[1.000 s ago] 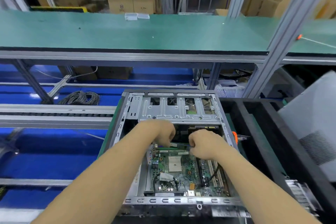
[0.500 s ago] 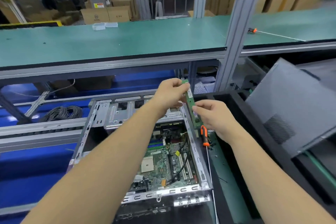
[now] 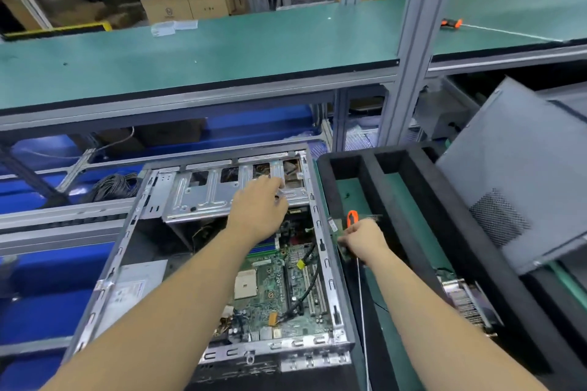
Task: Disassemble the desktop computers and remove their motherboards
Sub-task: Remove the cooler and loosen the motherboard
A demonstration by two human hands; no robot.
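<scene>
Right hand (image 3: 362,240) is pinching the RAM stick (image 3: 336,232) by its edges near the foam tray (image 3: 413,232) wall, left hand (image 3: 259,206) resting loose-fingered on the drive cage (image 3: 203,197); light, stiff, fragile.

green workbench (image 3: 222,51), cardboard boxes (image 3: 187,6) (stacked behind)

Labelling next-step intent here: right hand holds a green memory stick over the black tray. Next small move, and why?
Probably lower the green memory stick into the black foam-walled tray and let go. The right hand pinches it just above the tray, clear of the grey metal computer case; the left hand rests on the drive bracket.
</scene>
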